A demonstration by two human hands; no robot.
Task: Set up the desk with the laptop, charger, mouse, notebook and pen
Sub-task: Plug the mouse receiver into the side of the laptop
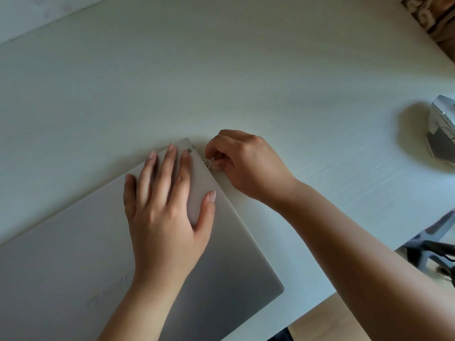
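Closed silver laptop [73,254] lies flat on the pale worktop [246,82], set at an angle, filling the lower left of the view; faint lettering on its lid near the left wrist, too blurred to read. Left hand [167,207] rests flat on the lid near the far corner — fingers straight and spread, thumb out toward the right edge. Right hand [246,163] sits just beside that same edge, fingertips curled and pinching a small metallic plug [208,164] against the laptop's side; whether it is seated in a port cannot be told. Well apart, at the right border of the worktop, a grey mouse [443,129] — partly cut off. Below it, off the worktop edge, dark blurred chair parts [428,244].
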